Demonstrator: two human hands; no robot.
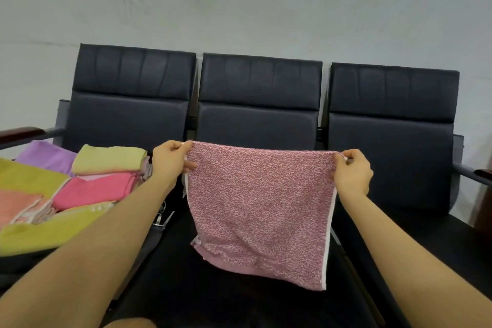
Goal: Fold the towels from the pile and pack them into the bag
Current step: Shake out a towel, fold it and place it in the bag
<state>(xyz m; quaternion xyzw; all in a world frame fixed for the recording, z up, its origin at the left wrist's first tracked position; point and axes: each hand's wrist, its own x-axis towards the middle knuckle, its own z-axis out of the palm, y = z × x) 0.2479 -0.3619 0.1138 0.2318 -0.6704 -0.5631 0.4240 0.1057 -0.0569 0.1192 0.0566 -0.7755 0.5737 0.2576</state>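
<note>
- Two bare forearms reach up from the bottom corners of the frame, the left one crossing in front of the dark seat edge and part of the towel pile.
- Left hand (170, 158), at centre left, pinches the upper left corner of a mottled pink towel (262, 208) between thumb and curled fingers.
- Right hand (351, 172), at centre right, pinches the towel's upper right corner the same way; the hands are well apart, with the top edge stretched between them.
- That towel hangs open in the middle of the frame, a white border down its right side and a plain pink band along the bottom edge, which droops over the middle seat.
- Behind it runs a row of three dark padded chairs (391, 114), joined side by side against a pale grey wall (239, 2); the towel hides much of the middle chair's seat.
- At the left of the frame lies the pile: a folded yellow-green towel (109, 160) on top, a hot-pink towel (95, 192) just below it, a lilac towel (46, 157) behind, a peach towel (18, 205) at the far left edge, and larger olive-yellow cloth (48, 231) spread under them.
- A dark strap with a metal clip (161, 217) shows beside the left forearm; what it belongs to I cannot tell.
- Wooden armrests (21, 133) show at the left and right edges.
</note>
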